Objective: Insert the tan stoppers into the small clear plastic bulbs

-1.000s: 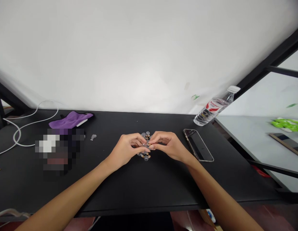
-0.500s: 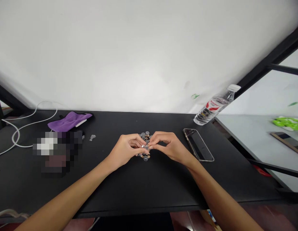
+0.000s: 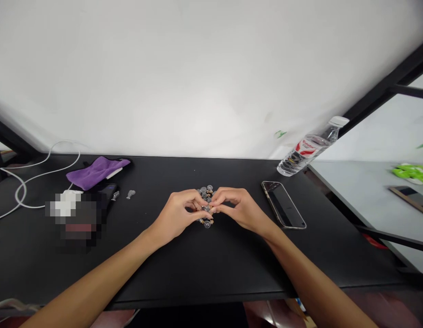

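Observation:
A string of clear round beads (image 3: 207, 224) with small gold-coloured pieces between them lies on the black table (image 3: 198, 264). My left hand (image 3: 184, 210) pinches one of its beads between thumb and fingers. From the other side my right hand (image 3: 233, 207) grips the string close by, thumb against forefinger, its tips nearly touching those of the left. Beads show beyond and in front of my fingertips; the part between the fingers is mostly covered.
To the right lie a smartphone (image 3: 284, 204) and, behind it, an upright water bottle (image 3: 310, 148). On the left are a purple cloth (image 3: 97, 172), a white cable (image 3: 25, 182), two small clear pieces (image 3: 131, 194) and a blurred-out patch. A black metal frame (image 3: 379, 98) bounds the right side.
Both hands stay at the beads, with only a slight shift of the fingertips. The view has turned a little, so the bottle and phone appear slightly farther right.

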### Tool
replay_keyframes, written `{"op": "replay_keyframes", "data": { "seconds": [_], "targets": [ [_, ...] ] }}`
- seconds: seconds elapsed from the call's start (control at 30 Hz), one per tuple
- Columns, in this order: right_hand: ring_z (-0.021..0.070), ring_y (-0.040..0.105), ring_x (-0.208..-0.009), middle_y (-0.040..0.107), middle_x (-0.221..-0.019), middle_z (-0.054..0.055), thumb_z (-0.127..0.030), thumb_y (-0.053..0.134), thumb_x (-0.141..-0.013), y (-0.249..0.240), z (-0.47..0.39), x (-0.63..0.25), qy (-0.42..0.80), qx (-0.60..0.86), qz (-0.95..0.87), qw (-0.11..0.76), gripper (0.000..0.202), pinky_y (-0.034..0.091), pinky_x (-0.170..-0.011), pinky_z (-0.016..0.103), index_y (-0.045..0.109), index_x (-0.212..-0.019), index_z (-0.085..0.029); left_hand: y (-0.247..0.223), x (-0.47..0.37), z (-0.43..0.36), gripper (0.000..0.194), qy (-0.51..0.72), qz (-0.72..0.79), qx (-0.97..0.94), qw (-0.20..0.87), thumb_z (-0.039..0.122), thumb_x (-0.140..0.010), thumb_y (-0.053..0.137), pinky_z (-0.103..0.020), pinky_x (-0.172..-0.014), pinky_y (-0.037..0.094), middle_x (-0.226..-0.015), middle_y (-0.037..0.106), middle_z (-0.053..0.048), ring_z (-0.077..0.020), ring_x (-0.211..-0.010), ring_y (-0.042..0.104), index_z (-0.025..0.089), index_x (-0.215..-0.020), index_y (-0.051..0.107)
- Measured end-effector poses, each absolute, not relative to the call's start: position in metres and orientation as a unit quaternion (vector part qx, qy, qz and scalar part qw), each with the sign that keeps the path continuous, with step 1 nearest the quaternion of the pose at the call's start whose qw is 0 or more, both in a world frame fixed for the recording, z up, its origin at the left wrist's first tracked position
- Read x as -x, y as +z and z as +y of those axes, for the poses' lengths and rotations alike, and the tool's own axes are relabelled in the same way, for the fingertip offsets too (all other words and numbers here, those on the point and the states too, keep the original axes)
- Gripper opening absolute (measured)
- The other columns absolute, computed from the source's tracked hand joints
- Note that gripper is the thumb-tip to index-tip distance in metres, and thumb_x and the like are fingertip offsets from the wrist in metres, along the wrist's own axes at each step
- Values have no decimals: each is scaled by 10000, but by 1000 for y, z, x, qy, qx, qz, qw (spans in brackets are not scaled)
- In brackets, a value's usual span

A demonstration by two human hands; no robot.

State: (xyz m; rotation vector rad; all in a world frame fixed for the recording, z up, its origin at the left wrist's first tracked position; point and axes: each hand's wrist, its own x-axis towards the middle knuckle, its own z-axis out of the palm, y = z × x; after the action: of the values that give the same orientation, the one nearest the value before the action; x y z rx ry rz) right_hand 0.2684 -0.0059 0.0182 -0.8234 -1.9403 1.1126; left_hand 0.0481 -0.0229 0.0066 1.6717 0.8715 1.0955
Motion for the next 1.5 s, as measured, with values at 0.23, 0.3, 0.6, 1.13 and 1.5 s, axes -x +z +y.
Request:
{"op": "replay_keyframes", "data": {
  "seconds": [0.23, 0.3, 0.6, 1.13, 1.5],
  "targets": [
    [166, 689, -733, 707, -847, 42, -347, 784, -882, 8, -5, -264, 522, 328, -684, 390, 195, 588, -693, 299, 714, -801, -184, 5, -47, -24, 249, 452, 348, -721, 394, 387, -841, 824, -292, -664, 568, -805, 684, -42, -156, -694, 658, 165, -853, 711],
    [168, 690, -744, 702, -836, 39, -345, 783, -882, 8, -5, -264, 529, 330, -679, 387, 191, 586, -704, 300, 709, -815, -181, 4, -47, -24, 215, 456, 342, -731, 375, 362, -861, 809, -283, -648, 545, -805, 663, -33, -140, -674, 621, 171, -869, 712],
    [197, 717, -850, 738, -901, 61, -388, 835, -820, 12, 4, -274, 488, 362, -697, 381, 241, 592, -821, 339, 755, -884, -169, 4, -54, -23, 158, 454, 350, -694, 435, 303, -911, 754, -296, -799, 588, -926, 708, -39, -168, -841, 704, 193, -1017, 714],
    [148, 709, -743, 748, -805, 31, -377, 857, -794, 7, 8, -271, 595, 340, -634, 359, 284, 569, -727, 278, 710, -882, -151, -3, -55, -21, 76, 468, 341, -739, 344, 270, -948, 705, -293, -784, 588, -914, 683, -39, -162, -817, 690, 209, -977, 739],
    [148, 585, -708, 666, -813, 22, -435, 744, -901, 11, 15, -287, 403, 377, -765, 332, 277, 488, -689, 285, 728, -910, -159, -4, -49, -10, 126, 432, 383, -777, 252, 270, -997, 606, -319, -835, 521, -1038, 703, -61, -193, -942, 658, 221, -1055, 705]
  ]
}}
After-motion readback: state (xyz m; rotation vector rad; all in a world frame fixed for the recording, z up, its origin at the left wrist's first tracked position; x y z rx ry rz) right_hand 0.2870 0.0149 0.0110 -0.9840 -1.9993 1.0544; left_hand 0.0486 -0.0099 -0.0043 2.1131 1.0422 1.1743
